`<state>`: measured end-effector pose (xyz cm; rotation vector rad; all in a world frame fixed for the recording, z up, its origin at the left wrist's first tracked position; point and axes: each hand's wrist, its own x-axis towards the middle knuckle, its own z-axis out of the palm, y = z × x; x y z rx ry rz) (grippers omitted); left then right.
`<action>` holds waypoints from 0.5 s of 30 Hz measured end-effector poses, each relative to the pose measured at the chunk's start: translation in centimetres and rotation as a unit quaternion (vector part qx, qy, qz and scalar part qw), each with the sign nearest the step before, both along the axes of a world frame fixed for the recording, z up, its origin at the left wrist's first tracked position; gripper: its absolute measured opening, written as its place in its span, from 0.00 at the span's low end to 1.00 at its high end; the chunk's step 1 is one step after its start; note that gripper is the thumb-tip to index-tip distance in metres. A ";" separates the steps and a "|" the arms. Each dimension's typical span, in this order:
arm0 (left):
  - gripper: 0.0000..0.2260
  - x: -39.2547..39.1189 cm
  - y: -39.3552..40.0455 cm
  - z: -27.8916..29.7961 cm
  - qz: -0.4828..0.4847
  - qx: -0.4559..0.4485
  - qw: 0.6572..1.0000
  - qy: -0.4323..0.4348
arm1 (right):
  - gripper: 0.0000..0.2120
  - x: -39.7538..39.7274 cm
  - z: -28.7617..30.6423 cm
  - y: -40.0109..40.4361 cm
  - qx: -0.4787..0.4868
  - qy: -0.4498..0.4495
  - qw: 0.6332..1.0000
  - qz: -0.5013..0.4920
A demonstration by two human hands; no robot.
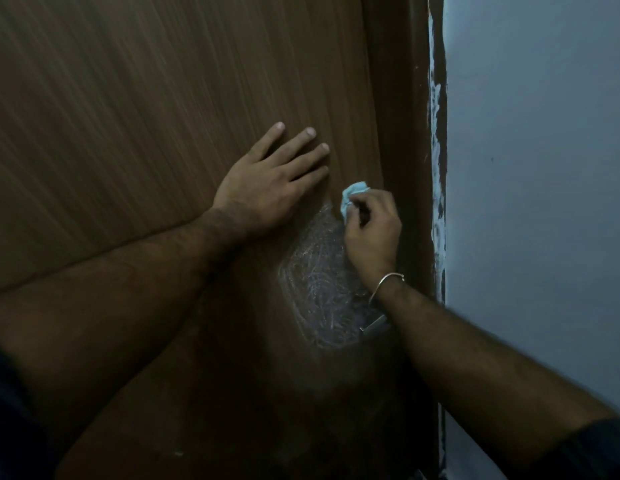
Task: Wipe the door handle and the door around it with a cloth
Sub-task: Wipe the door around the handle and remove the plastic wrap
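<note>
Door [145, 116], brown wood-grain laminate, grain running up the panel; dark brown frame [398, 98] along its right edge, pale blue wall [544, 168] beyond. Left hand [267, 181] flat on panel, fingers straight, pointing toward frame. Right hand [370, 230] pinches crumpled light blue cloth [351, 197] against door near frame, above whitish smeared patch [319, 282]. Metal handle [372, 326] partly hidden under right wrist; its direction cannot be told.

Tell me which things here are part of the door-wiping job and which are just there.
Part of the job:
- cloth, pinched in the right hand
- door, with a whitish smeared patch
- door handle, mostly hidden behind the right wrist
- left hand, flat on the door

Just there:
- door frame
- blue wall
- bracelet
</note>
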<state>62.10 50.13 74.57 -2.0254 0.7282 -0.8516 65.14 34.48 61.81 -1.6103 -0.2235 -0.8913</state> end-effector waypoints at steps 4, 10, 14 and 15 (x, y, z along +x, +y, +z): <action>0.23 0.2 0.1 -0.3 -0.014 0.004 1.000 -0.011 | 0.09 0.5 0.8 0.5 -0.002 0.001 1.000 -0.026; 0.21 0.3 0.1 -0.7 -0.017 0.010 0.999 -0.030 | 0.10 1.3 -0.5 -0.5 0.033 0.029 0.997 -0.062; 0.22 0.2 0.1 -0.7 -0.012 0.020 0.999 -0.043 | 0.11 0.9 -1.4 -0.2 0.004 0.026 0.999 -0.047; 0.22 0.3 0.2 -0.8 -0.008 0.022 0.999 -0.046 | 0.10 1.0 -1.7 -0.4 0.021 0.038 0.998 -0.053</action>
